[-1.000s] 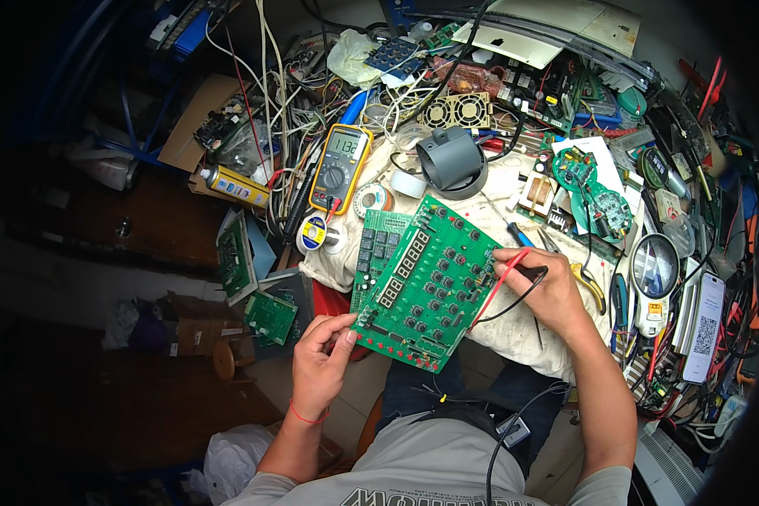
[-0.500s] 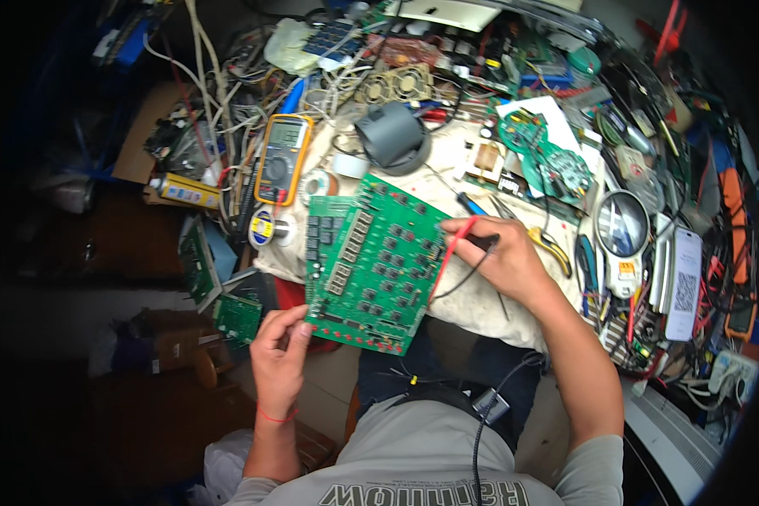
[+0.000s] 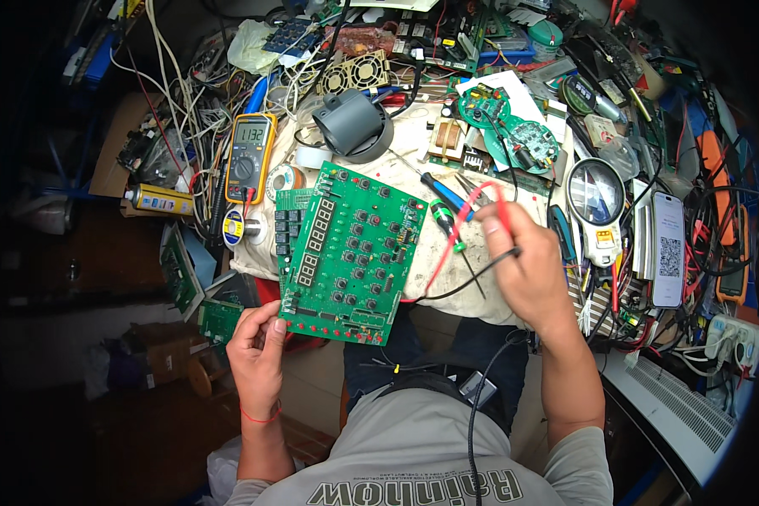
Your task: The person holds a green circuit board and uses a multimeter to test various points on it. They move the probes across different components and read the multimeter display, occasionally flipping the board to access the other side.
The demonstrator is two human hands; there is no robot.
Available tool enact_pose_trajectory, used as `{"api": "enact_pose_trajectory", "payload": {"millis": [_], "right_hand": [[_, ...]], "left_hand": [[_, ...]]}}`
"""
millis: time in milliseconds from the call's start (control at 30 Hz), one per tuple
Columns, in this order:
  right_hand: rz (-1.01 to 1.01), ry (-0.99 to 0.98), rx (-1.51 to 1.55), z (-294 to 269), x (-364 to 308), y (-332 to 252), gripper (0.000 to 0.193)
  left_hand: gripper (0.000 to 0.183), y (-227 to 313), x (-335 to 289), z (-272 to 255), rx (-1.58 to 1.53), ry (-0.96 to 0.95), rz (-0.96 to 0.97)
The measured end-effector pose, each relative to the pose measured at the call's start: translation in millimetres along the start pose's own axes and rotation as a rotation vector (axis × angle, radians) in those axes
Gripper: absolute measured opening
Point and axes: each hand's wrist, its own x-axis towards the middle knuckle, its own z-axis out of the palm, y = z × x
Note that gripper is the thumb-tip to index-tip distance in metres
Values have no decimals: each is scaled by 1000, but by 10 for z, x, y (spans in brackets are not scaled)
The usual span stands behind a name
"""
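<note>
My left hand pinches the lower-left corner of a green circuit board between thumb and fingers. The board is tilted in front of me and carries a row of digit displays, many small black buttons and a line of red parts on its lower edge. A second green board shows behind its left side. My right hand, slightly blurred, is closed on red and black test leads, apart from the board; their tips cannot be made out. Beside this hand lie a green-black screwdriver and a blue-handled tool.
A yellow multimeter with a lit screen, solder spools and a grey cup-shaped part stand beyond the board. A magnifier and a phone lie at right. Tangled cables and loose boards crowd the back of the bench.
My right hand has drawn back from the board's right edge, moving right with the leads. The green-black screwdriver now shows. My left hand still grips the board; the whole view has shifted slightly.
</note>
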Motion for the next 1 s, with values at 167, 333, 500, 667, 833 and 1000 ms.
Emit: {"api": "enact_pose_trajectory", "payload": {"millis": [167, 333, 500, 667, 833, 1000], "right_hand": [[-87, -226, -794, 306, 6, 150, 36], [-59, -255, -851, 401, 53, 193, 34], [-72, -109, -830, 29, -3, 39, 29], [-214, 174, -836, -193, 103, 40, 31], [-516, 322, -520, -404, -1, -2, 15], [-419, 495, -107, -508, -275, -31, 53]], "left_hand": [[22, 14, -2, 6, -12, -15, 22], [23, 7, -27, -15, -35, -31, 29], [23, -34, -23, -35, -46, -40, 12], [26, -41, -19, -12, -66, -23, 16], [25, -35, -26, -19, -54, -35, 13], [25, -49, -11, -25, -29, -41, 16]]}}
